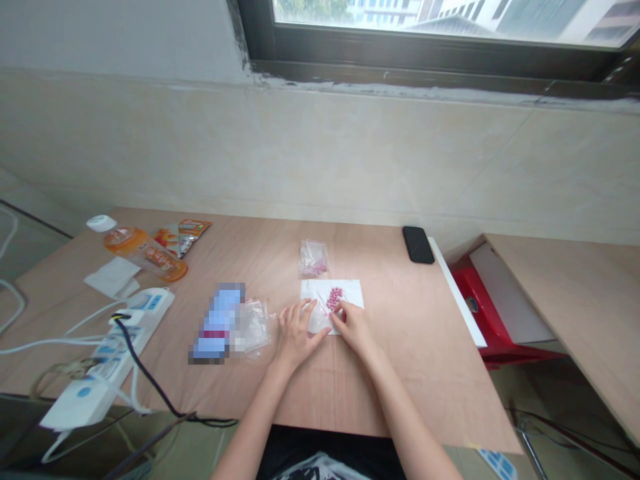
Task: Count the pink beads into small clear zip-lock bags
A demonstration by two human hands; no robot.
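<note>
Head view, hands (294, 331) at paper (309, 288), space rightward

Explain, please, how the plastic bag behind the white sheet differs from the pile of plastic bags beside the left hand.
The single bag has pink pieces at its near end; the pile of bags looks clear, with none evident. The single bag lies behind the white sheet; the pile overlaps loosely, left of the left hand. Both are see-through plastic on the table.
</note>
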